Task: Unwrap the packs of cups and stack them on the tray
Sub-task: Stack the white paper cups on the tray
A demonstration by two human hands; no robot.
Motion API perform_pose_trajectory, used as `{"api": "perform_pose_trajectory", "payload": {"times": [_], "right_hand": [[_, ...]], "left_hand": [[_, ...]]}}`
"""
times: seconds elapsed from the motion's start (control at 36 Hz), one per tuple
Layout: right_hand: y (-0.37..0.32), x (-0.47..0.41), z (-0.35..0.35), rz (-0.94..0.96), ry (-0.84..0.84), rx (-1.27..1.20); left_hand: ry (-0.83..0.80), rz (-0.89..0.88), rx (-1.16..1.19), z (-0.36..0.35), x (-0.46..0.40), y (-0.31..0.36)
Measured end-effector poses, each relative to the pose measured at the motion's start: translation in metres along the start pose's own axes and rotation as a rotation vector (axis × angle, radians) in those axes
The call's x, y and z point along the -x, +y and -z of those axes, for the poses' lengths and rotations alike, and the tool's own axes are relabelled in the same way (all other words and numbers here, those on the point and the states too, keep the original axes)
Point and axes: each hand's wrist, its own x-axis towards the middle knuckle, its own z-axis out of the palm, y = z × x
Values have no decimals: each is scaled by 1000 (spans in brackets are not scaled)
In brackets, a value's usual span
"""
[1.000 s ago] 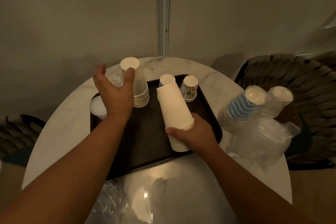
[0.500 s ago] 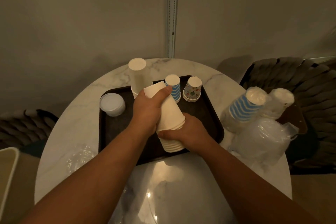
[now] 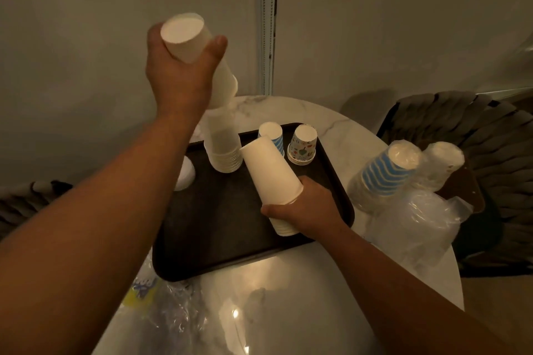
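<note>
Left hand [image 3: 181,78] raised, grip clenched round a short sleeve of plain white paper cups [image 3: 199,57] above the dark rectangular tray [image 3: 219,228] on the marble surface [image 3: 291,305]; right hand [image 3: 308,207] grips a second tilted white cup stack [image 3: 271,179] over the tray.

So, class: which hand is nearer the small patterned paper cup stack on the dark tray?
Right. The right hand grips white cups just in front of the patterned stack; the left hand is raised high, farther away.
</note>
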Motion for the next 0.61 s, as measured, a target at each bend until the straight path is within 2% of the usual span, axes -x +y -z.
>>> {"api": "perform_pose_trajectory", "payload": {"times": [0.08,0.44,0.61], "right_hand": [[0,-1,-1,-8,-8,-13],[5,-5,-2,-44,-20,-30],[10,-7,-6,-54,-7,-26]], "left_hand": [[-30,-19,-66,-6,-11,-14],[-146,199,-207,-20,24,-103],[-165,266,-238,-23,32,-114]]}}
